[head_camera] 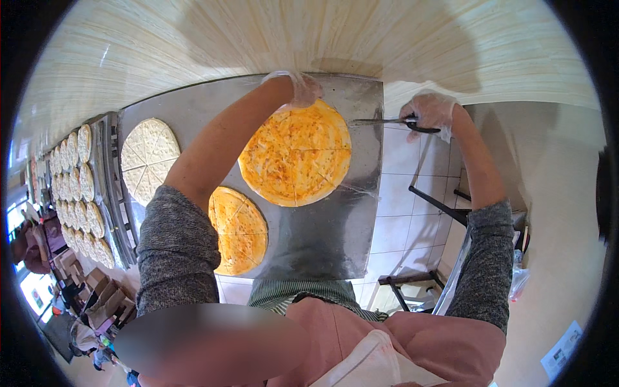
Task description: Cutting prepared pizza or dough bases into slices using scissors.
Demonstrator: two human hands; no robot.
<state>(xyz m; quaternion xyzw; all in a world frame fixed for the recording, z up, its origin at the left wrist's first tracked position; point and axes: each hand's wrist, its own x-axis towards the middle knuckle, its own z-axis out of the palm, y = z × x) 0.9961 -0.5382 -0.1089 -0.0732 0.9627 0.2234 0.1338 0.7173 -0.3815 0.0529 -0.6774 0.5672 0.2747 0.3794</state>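
In front of me on a metal worktop [309,242] lies a round orange-topped flatbread [295,155] with cut lines crossing it. My left hand [305,91], in a clear plastic glove, grips its far edge; the fingertips are mostly hidden. My right hand [430,113], gloved the same way, holds a pair of scissors [413,123] with black handles. The blades point left, their tips just past the right rim of the bread. A second orange-topped flatbread [239,232] is partly hidden by my left arm. Beyond that arm sits a pale round flatbread [149,159], divided into wedges.
A rack or table on the left carries rows of pale oval breads [87,181]. Wood-patterned wall panelling [338,38] borders the worktop's far side. To the right are a tiled floor [396,193] and a dark-legged metal frame [437,205]. People and boxes [104,285] appear far left.
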